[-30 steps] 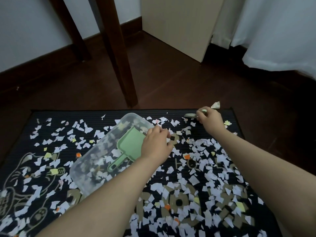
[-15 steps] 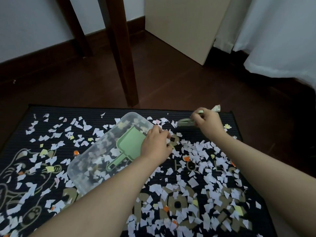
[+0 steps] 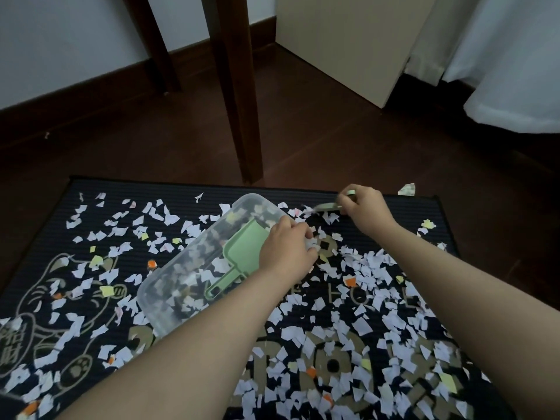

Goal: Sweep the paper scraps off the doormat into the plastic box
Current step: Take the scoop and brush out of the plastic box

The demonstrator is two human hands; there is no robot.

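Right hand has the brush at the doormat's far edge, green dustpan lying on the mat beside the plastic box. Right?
Not quite. The head view shows the green dustpan lying inside the plastic box, not on the doormat beside it. The rest holds: the right hand holds the brush at the doormat's far edge.

The single camera sat on the person's head and faced forward and steeply down at the floor, its wide lens bowing the edges. It was close: the forearms stretched in from 7 and 4 o'clock, the left hand (image 3: 288,247) gripping the plastic box (image 3: 181,277) at centre, the right hand (image 3: 366,204) holding a brush (image 3: 325,206) toward 1 o'clock. The doormat (image 3: 145,189) filled the lower half; a table leg (image 3: 239,101) stood at 12, a curtain (image 3: 515,71) at 2.
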